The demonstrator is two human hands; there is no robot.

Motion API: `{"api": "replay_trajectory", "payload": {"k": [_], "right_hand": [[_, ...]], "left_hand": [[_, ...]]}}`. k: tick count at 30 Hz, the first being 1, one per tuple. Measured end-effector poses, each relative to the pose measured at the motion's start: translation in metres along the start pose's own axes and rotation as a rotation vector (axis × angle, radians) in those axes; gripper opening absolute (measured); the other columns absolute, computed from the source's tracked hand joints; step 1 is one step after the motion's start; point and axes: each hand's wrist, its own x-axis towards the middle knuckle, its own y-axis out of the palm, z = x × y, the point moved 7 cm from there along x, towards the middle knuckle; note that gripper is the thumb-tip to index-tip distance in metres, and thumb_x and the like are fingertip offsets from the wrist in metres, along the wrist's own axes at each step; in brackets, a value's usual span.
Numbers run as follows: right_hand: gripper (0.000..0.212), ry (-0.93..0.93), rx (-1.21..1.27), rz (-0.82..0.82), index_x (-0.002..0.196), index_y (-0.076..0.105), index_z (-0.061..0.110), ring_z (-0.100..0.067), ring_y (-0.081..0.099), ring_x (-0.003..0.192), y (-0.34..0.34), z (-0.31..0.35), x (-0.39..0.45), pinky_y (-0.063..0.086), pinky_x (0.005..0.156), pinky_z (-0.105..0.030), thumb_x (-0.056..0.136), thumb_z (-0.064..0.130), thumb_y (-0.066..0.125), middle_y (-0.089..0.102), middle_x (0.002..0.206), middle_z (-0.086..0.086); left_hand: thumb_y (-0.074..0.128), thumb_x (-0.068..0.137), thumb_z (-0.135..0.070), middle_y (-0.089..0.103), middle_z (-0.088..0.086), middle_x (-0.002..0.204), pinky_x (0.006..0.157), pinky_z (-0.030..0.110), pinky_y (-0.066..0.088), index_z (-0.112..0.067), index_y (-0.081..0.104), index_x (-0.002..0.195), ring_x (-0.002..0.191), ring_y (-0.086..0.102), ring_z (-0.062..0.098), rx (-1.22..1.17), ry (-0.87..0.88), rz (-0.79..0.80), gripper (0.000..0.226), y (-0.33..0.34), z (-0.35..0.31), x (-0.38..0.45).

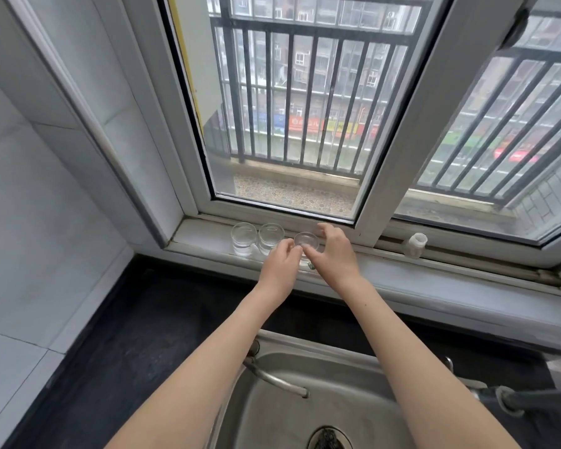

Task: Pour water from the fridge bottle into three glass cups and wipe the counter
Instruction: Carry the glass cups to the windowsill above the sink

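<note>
Three clear glass cups stand in a row on the white window sill [434, 286]. The left cup [243, 238] and the middle cup [270, 236] stand free, close together. The right cup [306, 240] sits between my two hands. My left hand [282, 265] touches its left side with curled fingertips. My right hand [334, 254] curls round its right side, fingers reaching behind the rim. No bottle or cloth is in view.
A small white plastic bottle [414, 244] stands on the sill to the right. Below the sill lie a dark counter [127, 335] and a steel sink [289, 416] with a tap [272, 377]. A dark hose [531, 400] enters from the right.
</note>
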Motion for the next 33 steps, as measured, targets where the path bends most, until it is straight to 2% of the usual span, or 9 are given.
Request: {"api": "replay_trajectory", "payload": {"k": [3,5,8,11,14,18,21,26,33], "right_hand": [[0.032,-0.030,0.056,-0.056,0.124,0.058,0.008,-0.024,0.055,0.115,-0.020,0.015,-0.011,0.044,0.098,-0.036,0.096,0.022,0.054,0.060,0.122,-0.008],[0.027,-0.077,0.082,-0.099,0.119,0.063,0.005,-0.023,0.058,0.109,-0.033,0.028,-0.026,0.046,0.095,-0.034,0.097,0.016,0.050,0.065,0.116,-0.008],[0.024,-0.171,0.113,-0.151,0.114,0.065,0.003,-0.022,0.061,0.103,-0.050,0.049,-0.059,0.046,0.090,-0.028,0.098,0.013,0.050,0.067,0.110,-0.010],[0.023,-0.272,0.068,-0.174,0.114,0.065,0.003,-0.023,0.060,0.106,-0.057,0.067,-0.100,0.042,0.091,-0.024,0.097,0.012,0.052,0.068,0.111,-0.009],[0.027,-0.344,0.004,-0.179,0.121,0.062,0.004,-0.024,0.056,0.114,-0.057,0.082,-0.147,0.040,0.097,-0.027,0.098,0.015,0.053,0.065,0.119,-0.010],[0.035,-0.430,-0.064,-0.182,0.129,0.058,0.005,-0.024,0.053,0.121,-0.052,0.099,-0.214,0.041,0.103,-0.032,0.098,0.019,0.054,0.061,0.127,-0.010],[0.039,-0.469,-0.108,-0.157,0.133,0.056,0.005,-0.025,0.050,0.126,-0.041,0.105,-0.261,0.041,0.107,-0.036,0.097,0.021,0.057,0.058,0.132,-0.011],[0.035,-0.543,-0.095,-0.077,0.126,0.061,0.005,-0.025,0.054,0.120,-0.012,0.105,-0.327,0.045,0.103,-0.039,0.093,0.014,0.063,0.061,0.127,-0.009],[0.036,-0.565,-0.128,0.151,0.126,0.061,0.004,-0.024,0.054,0.120,0.053,0.081,-0.409,0.042,0.102,-0.032,0.092,0.015,0.063,0.062,0.127,-0.007]], "left_hand": [[0.043,0.100,-0.025,0.059,0.001,0.120,0.085,0.024,0.034,-0.009,0.054,0.128,0.110,0.051,0.013,0.052,0.058,-0.048,0.033,-0.015,-0.013,-0.015],[0.044,0.099,-0.024,0.062,0.001,0.116,0.084,0.025,0.038,-0.011,0.058,0.122,0.105,0.054,0.014,0.101,0.128,-0.062,0.030,-0.025,-0.025,-0.029],[0.045,0.099,-0.025,0.062,0.002,0.119,0.088,0.032,0.046,-0.012,0.059,0.123,0.104,0.056,0.015,0.215,0.262,-0.097,0.030,-0.041,-0.042,-0.059],[0.045,0.100,-0.022,0.062,0.005,0.121,0.095,0.034,0.045,-0.010,0.057,0.126,0.112,0.055,0.020,0.402,0.437,-0.153,0.032,-0.056,-0.056,-0.097],[0.049,0.097,-0.019,0.061,0.005,0.124,0.099,0.036,0.043,-0.009,0.055,0.132,0.116,0.054,0.023,0.646,0.605,-0.190,0.037,-0.070,-0.060,-0.143],[0.062,0.090,-0.017,0.061,0.010,0.129,0.104,0.044,0.044,-0.007,0.056,0.133,0.122,0.054,0.027,0.799,0.697,-0.241,0.045,-0.091,-0.049,-0.211],[0.067,0.087,-0.020,0.061,0.012,0.130,0.105,0.044,0.042,-0.007,0.058,0.132,0.123,0.055,0.033,0.887,0.703,-0.260,0.047,-0.104,-0.028,-0.259],[0.044,0.094,-0.034,0.058,0.007,0.135,0.108,0.042,0.039,-0.015,0.055,0.137,0.127,0.052,0.031,0.934,0.619,-0.261,0.048,-0.118,0.015,-0.329],[0.041,0.093,-0.035,0.064,0.005,0.127,0.103,0.040,0.045,-0.012,0.061,0.129,0.120,0.058,0.027,0.847,0.313,-0.379,0.047,-0.121,0.106,-0.424]]}}
